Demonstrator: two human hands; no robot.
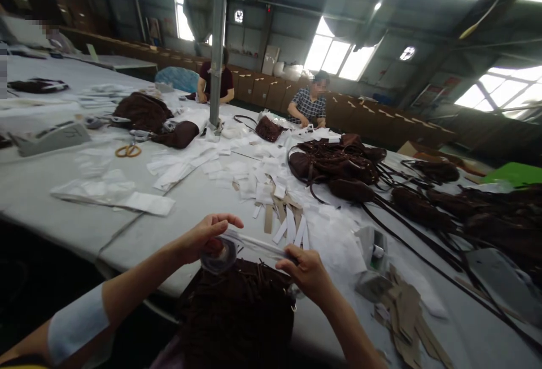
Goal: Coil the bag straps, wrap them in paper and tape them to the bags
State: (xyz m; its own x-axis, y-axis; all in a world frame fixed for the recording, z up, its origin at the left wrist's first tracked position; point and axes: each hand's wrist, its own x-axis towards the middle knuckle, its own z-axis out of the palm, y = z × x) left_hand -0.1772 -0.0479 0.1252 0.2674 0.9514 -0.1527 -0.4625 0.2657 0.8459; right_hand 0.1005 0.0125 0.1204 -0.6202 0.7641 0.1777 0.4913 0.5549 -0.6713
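Observation:
My left hand is closed around a roll of clear tape, with the thumb and index finger at its upper side. A stretch of the tape runs taut from the roll across to my right hand. There it is pinched between thumb and bent fingers. Just beneath both hands, a dark brown fringed bag rests against the table edge, nearest to me. What lies under my right fingers is partly hidden.
Brown and white strips and white wrapping sheets cover mid-table. Brown bags with long straps are heaped at right. A tape dispenser and brown strips lie right of me. Yellow-handled scissors lie left. Two people work across, near a metal post.

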